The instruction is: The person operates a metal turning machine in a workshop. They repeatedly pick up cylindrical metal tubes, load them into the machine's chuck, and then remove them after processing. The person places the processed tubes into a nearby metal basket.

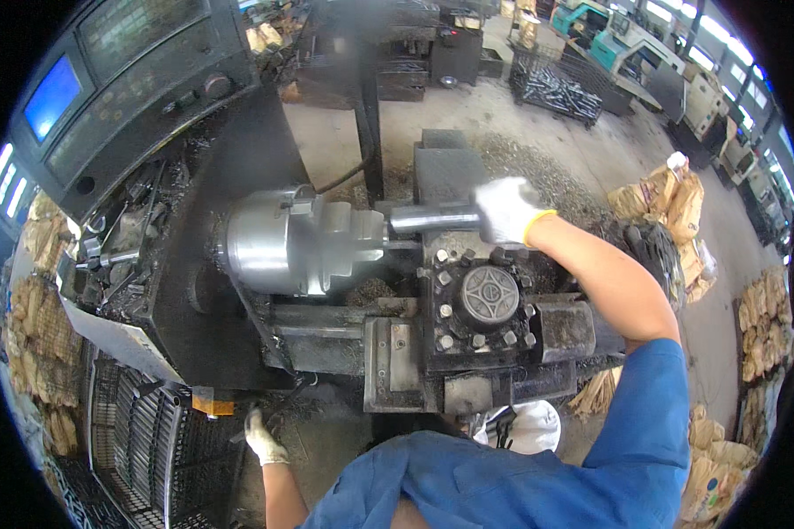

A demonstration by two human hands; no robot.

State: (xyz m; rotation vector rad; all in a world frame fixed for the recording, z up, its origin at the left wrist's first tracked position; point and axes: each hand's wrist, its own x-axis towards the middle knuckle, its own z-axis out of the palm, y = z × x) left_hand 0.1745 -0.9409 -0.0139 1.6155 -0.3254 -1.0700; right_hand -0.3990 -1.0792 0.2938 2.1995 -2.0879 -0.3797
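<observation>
My right hand [505,210], in a white glove with a yellow cuff, is closed round the right end of a smooth steel bar [432,218]. The bar lies level, its left end close to the jaws of the lathe chuck [260,242]; whether it touches them I cannot tell. The jaws [344,245] look smeared. Just below the bar sits the square tool post [490,295] with several bolts round its top. Low on the left, my gloved left hand [265,439] is closed beside the lathe's front, near a thin dark lever; what its fingers hold is too small to make out.
A control panel with a blue screen [53,97] rises at the upper left. Tools and chips fill a tray [128,256] beneath it. A dark rack [141,441] stands at the lower left. A white bucket [534,428] is below the carriage; brown sacks [666,198] stand right.
</observation>
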